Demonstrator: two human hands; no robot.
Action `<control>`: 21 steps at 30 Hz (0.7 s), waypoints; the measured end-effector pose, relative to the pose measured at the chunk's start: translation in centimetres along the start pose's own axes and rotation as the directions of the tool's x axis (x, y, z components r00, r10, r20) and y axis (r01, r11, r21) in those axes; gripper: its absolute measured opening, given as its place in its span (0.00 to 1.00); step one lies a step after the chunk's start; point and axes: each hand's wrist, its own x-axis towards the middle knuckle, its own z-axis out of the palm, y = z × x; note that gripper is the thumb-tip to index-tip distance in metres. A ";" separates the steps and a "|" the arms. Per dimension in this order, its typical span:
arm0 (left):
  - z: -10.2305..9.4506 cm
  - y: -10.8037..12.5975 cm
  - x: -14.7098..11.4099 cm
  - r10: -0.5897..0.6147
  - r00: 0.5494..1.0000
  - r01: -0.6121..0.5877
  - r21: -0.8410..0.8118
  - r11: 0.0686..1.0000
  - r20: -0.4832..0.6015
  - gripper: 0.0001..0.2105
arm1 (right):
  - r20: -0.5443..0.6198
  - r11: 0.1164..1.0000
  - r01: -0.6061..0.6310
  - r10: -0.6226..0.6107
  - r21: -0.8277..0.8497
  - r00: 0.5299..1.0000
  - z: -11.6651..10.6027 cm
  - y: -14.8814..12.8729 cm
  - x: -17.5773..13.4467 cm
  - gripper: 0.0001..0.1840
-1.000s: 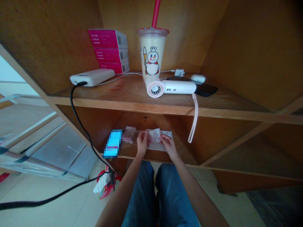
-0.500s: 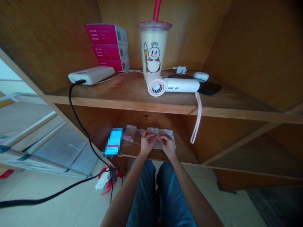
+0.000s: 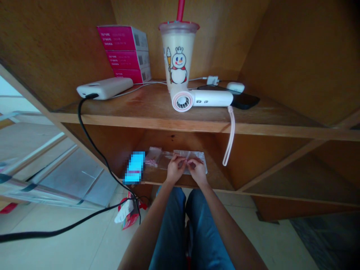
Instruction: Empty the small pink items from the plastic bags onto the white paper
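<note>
Beneath left hand (image 3: 176, 168) and right hand (image 3: 197, 170), fingers bunched, cannot tell on what: plastic packaging (image 3: 200, 154), uncountable; leftward, one clear bag of pink bits (image 3: 153, 156).

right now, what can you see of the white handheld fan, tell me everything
The white handheld fan lies on its side on the upper shelf, its handle pointing right in the view. It looks like smooth plastic. Its round head shows dark slats around a pale hub, ringed in pink; two small dark marks sit on the handle. A pale pink strap hangs from the handle's end over the shelf edge. Whether it touches the drink cup behind is unclear.
</note>
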 end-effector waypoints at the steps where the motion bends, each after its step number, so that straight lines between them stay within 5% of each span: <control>1: 0.0 0.0 0.0 -0.006 1.000 0.006 0.004 1.000 0.004 0.07 | -0.003 1.000 0.019 -0.019 0.002 1.000 0.0 0.1 0.0 0.08; 7: 0.0 0.0 0.0 -0.001 1.000 0.001 0.002 1.000 -0.021 0.06 | -0.037 0.992 0.103 -0.100 0.075 0.994 0.1 0.1 0.1 0.05; 21: 0.2 -0.1 0.0 0.054 0.998 -0.053 0.036 0.998 -0.029 0.07 | -0.080 0.992 0.076 -0.068 0.100 0.994 0.1 0.5 0.1 0.11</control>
